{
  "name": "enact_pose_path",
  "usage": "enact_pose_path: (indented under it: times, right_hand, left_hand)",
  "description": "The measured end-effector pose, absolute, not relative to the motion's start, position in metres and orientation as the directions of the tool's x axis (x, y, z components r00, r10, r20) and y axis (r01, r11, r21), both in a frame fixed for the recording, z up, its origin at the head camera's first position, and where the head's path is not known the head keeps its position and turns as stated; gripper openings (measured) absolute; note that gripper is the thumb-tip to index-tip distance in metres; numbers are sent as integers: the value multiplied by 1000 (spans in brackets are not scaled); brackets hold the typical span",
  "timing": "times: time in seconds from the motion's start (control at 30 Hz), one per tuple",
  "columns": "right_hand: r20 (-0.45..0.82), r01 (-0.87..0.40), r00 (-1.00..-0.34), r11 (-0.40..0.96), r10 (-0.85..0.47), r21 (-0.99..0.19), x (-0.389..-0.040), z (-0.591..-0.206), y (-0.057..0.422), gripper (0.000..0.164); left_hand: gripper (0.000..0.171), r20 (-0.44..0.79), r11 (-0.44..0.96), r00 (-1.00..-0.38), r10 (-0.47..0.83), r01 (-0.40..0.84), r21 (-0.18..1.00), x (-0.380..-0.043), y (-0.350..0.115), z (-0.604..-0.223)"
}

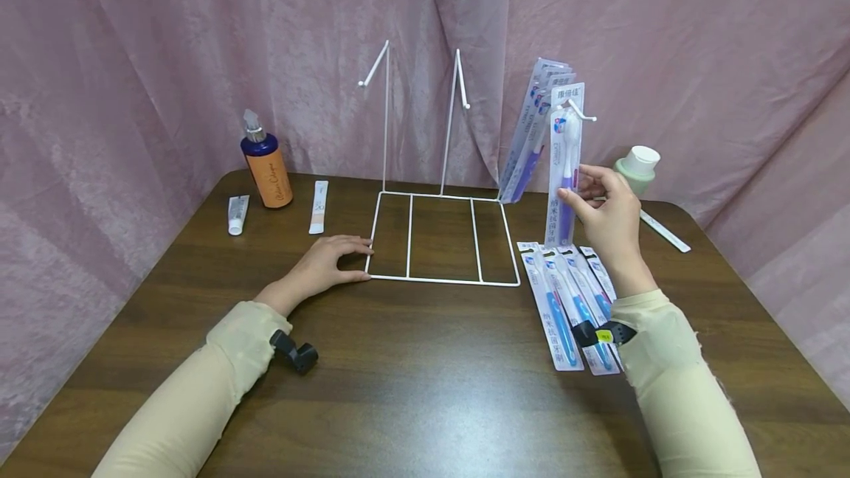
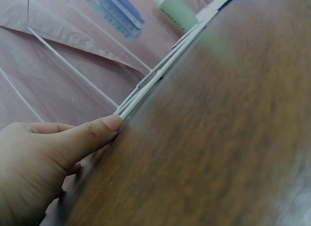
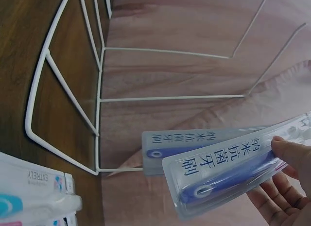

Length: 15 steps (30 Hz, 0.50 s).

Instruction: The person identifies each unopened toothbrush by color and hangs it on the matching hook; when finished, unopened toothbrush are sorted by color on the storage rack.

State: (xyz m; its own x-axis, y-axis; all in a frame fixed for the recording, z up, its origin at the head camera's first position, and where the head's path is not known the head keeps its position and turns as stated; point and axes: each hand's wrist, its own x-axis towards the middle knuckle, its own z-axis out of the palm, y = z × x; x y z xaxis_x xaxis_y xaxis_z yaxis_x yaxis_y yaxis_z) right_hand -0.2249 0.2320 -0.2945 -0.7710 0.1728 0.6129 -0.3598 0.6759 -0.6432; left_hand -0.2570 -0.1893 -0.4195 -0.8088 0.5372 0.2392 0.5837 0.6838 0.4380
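Observation:
My right hand (image 1: 607,216) pinches a packaged purple toothbrush (image 3: 228,163) upright by its lower half, thumb on the front. The top of its card is at the tip of the right-hand hook (image 1: 583,113) of a white wire display rack (image 1: 443,281). More purple toothbrush packs (image 1: 531,131) hang behind it on that hook. At the rack's front left corner, my left hand (image 1: 325,264) touches the base with thumb and fingertips; in the left wrist view its thumb (image 2: 97,136) rests against the wire corner. The rack's two other hooks (image 1: 375,65) are bare.
Several blue toothbrush packs (image 1: 554,316) lie on the table by the right forearm. An orange and blue bottle (image 1: 271,175), a small tube (image 1: 237,214) and a flat sachet (image 1: 319,206) are at left. Behind the right hand are a green bottle (image 1: 637,168) and a thin white strip (image 1: 665,231).

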Motion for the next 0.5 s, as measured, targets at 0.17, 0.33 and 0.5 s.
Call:
enact_pose_path:
  times: [0.17,0.33,0.5]
  right_hand:
    - [590,-371,-785,619,189,-692,-235,-297,226,41]
    - [590,-384,-782,589,203,-711,-244,-300,222,41]
    - [586,-386,-778,563,228,-731,-249,-303,218,42]
  left_hand:
    - [48,232,691,-814,533,576,436,-258,-190,-420]
    - [48,222,696,-820,527,567,440,-258,-190,-420]
    - [48,213,695,-825,523,557,454,-257,-190,-420]
